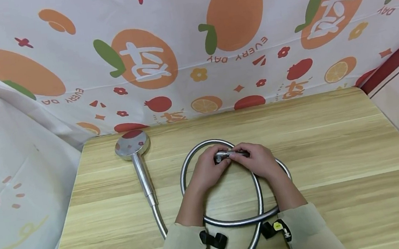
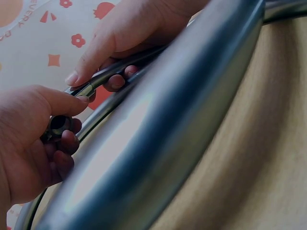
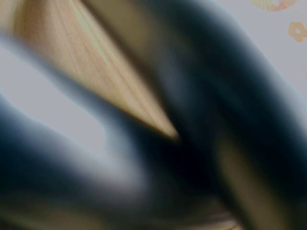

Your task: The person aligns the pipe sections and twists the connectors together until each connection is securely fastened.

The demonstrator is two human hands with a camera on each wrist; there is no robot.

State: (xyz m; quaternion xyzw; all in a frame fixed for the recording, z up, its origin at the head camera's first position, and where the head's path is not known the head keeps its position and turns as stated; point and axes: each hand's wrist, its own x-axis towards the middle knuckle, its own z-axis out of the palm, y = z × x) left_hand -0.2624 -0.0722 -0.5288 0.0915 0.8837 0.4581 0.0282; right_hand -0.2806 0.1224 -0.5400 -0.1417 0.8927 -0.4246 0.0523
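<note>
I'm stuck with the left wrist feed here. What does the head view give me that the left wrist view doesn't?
Only the head view shows the shower head lying at the table's far left, and the hose's whole loop.

Only the left wrist view shows the threaded fitting close up, in the left hand.

Both show the left hand and the right hand pinching the hose end together over the wood table.

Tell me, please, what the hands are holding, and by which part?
Both grip the shower hose's free end: the left hand its threaded fitting, the right hand the hose just behind.
</note>
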